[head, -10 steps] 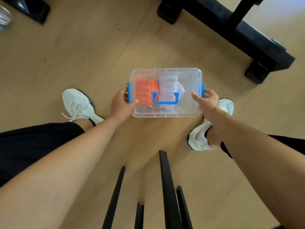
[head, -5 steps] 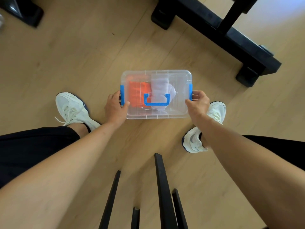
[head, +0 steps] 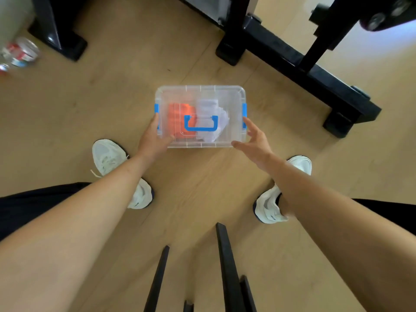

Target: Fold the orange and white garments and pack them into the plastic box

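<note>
A clear plastic box point(head: 234, 97) with a shut lid, blue side latches and a blue handle point(head: 201, 126) rests on the wooden floor. Through the lid I see the folded orange garment point(head: 177, 119) on the left and the folded white garment point(head: 209, 113) to its right. My left hand point(head: 153, 140) holds the box's near left corner, thumb on the lid. My right hand point(head: 255, 139) hovers at the near right corner with its fingers spread, just off the box.
Black furniture feet point(head: 229, 50) and a long black base bar point(head: 315, 77) stand behind and to the right of the box. Another black foot point(head: 60, 39) and some plastic bottles point(head: 18, 55) are at far left. My white shoes point(head: 108, 156) flank the box; black chair legs point(head: 225, 266) lie near me.
The box has come down onto the floor, farther from me. My right hand let go of the right side and opened; my left hand keeps its hold.
</note>
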